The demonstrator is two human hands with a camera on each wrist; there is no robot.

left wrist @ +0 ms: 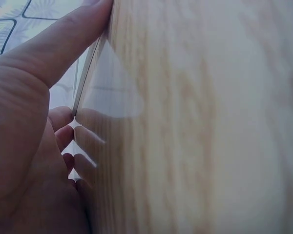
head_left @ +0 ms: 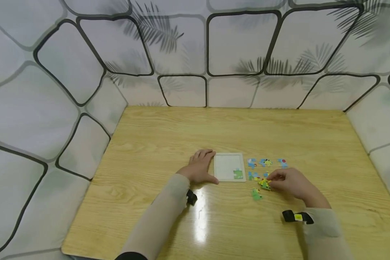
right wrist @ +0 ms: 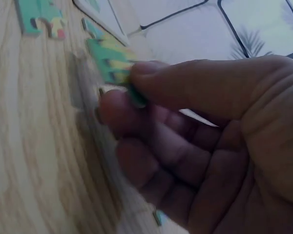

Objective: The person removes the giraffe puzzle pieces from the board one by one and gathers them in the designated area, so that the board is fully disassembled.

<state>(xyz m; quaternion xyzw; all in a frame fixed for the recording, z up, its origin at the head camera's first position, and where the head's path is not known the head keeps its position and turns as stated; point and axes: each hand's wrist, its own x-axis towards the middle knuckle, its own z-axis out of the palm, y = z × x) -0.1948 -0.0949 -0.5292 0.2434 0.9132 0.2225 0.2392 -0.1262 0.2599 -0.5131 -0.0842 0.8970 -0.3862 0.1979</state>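
Observation:
My right hand (head_left: 290,183) pinches a green and yellow puzzle piece (right wrist: 110,59) between thumb and forefinger, a little above the table. My left hand (head_left: 199,168) lies at the left edge of a white puzzle tray (head_left: 227,157), its straight fingers spread and the thumb at the tray's lower left corner. One green puzzle piece (head_left: 238,174) sits inside the tray at the lower right. In the left wrist view the thumb (left wrist: 63,41) and several fingertips reach to the tray's thin side.
Right of the tray, blue puzzle pieces (head_left: 251,163) lie in loose rows, among them a blue one with a red spot (head_left: 282,163). Closer to me is a loose green piece (head_left: 256,194). The wooden table (head_left: 188,130) meets patterned curtain walls (head_left: 240,43) at the back and sides.

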